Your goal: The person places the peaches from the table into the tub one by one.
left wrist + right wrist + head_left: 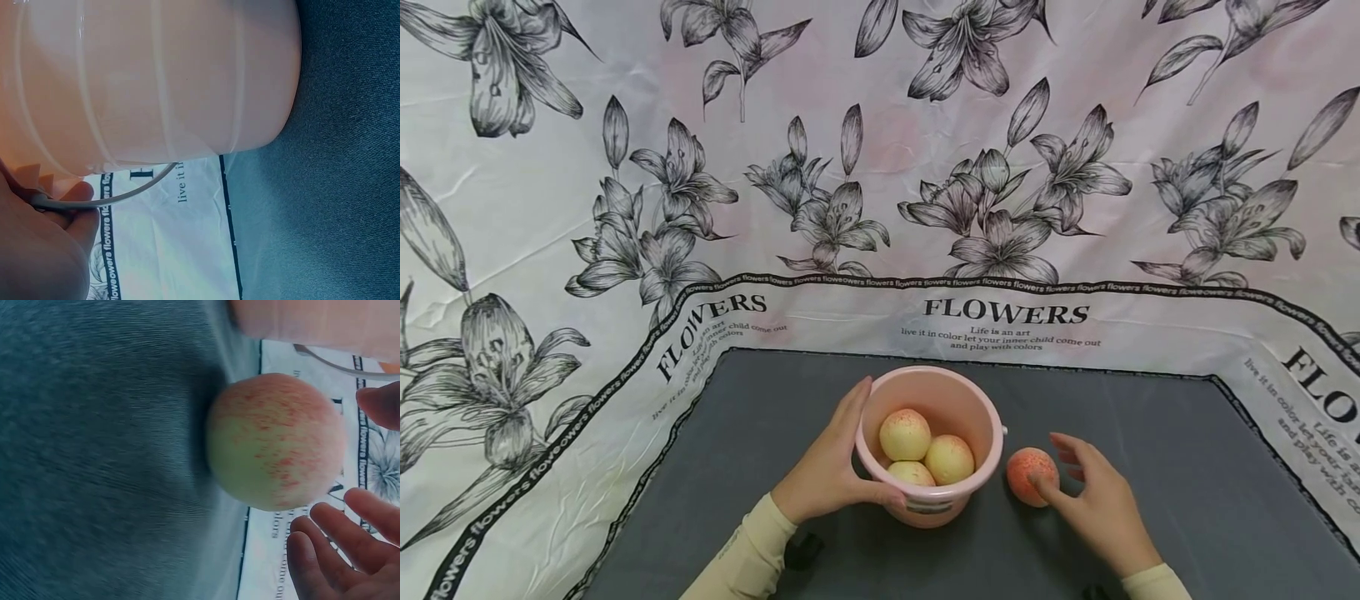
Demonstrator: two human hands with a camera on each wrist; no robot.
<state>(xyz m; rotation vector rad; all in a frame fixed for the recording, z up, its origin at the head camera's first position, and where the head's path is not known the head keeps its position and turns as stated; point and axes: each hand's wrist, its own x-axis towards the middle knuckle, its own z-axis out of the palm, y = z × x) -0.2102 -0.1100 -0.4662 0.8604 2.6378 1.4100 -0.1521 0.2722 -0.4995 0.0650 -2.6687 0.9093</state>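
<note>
A pink bucket [928, 508] stands on the dark grey cloth. My left hand [827, 467] grips its left side at the rim, thumb along the front and fingers toward the back. In the left wrist view, those fingers lie by the thin bucket handle [137, 191]. Three pale yellow peaches [950, 459] with reddish speckles lie inside the bucket. Right of it, a redder peach [1027, 473] rests on the cloth. My right hand [1101, 504] is spread around the right side of this peach; in the right wrist view a gap shows between fingers and fruit.
A dark grey area of cloth [722, 450] lies under everything, bordered by white printed cloth [850, 321] with lettering and line-drawn lilies. A small dark object [803, 551] shows beside the left sleeve. The bucket stands close to the lone peach.
</note>
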